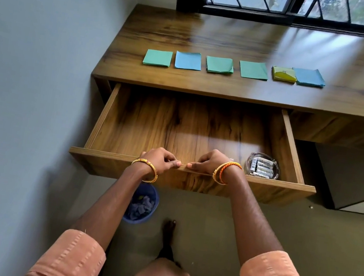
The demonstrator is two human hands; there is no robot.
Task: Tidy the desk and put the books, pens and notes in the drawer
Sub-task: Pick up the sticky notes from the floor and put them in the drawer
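Note:
The wooden drawer point(131, 117) stands pulled far out under the desk point(217, 35). My left hand point(159, 158) and my right hand point(210, 162) both grip the top edge of the drawer front point(276, 189), fingers curled over it, thumbs on the outside. Several square paper notes lie in a row on the desk: a green note point(157, 57), a blue note point(188, 60), two more green notes point(219, 64) point(253, 69), a yellow note point(283, 74) and a blue note point(308, 76). No books or pens are visible.
A glass dish point(261, 167) holding batteries sits in the drawer's front right corner. A blue waste bin point(142, 204) with scraps stands on the floor below the drawer. A wall runs along the left; a barred window point(295, 2) is behind the desk.

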